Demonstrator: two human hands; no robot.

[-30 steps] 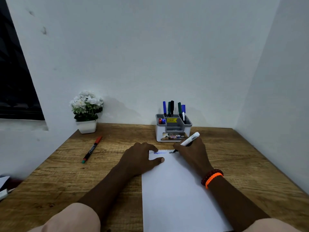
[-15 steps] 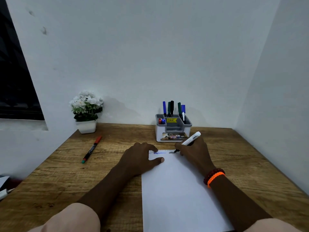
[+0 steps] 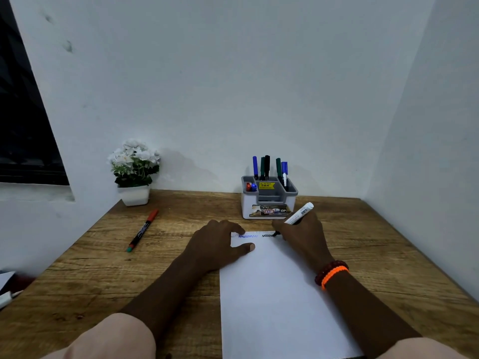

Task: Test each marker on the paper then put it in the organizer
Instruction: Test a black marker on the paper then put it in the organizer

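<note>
Head view. The test step was in hand: a white marker (image 3: 298, 213) was held in a closed grip by the right hand (image 3: 302, 233), its dark tip touching the paper (image 3: 280, 294) at the far right end of a black zigzag (image 3: 268, 235). A blue zigzag (image 3: 248, 236) was seen just left of it, near the paper's top edge. The left hand (image 3: 217, 246) lay flat, palm down, on the paper's top left corner, holding nothing, fingers spread and pinning the sheet to the worktop (image 3: 103, 268).

Judged next: the tip would need lifting, the marker capping if a cap is at hand (none could be made out), then standing in the organizer (image 3: 269, 203) just beyond the paper.

Organizer contents: five markers were seen upright in the rear compartments, blue, dark green, black, dark green, and blue. Two short items, red and blue, sat in the left compartment. The front tray looked empty, though its floor was partly hidden.

One red marker (image 3: 142, 230) lay on the worktop well left of the paper, judged untested.
</note>
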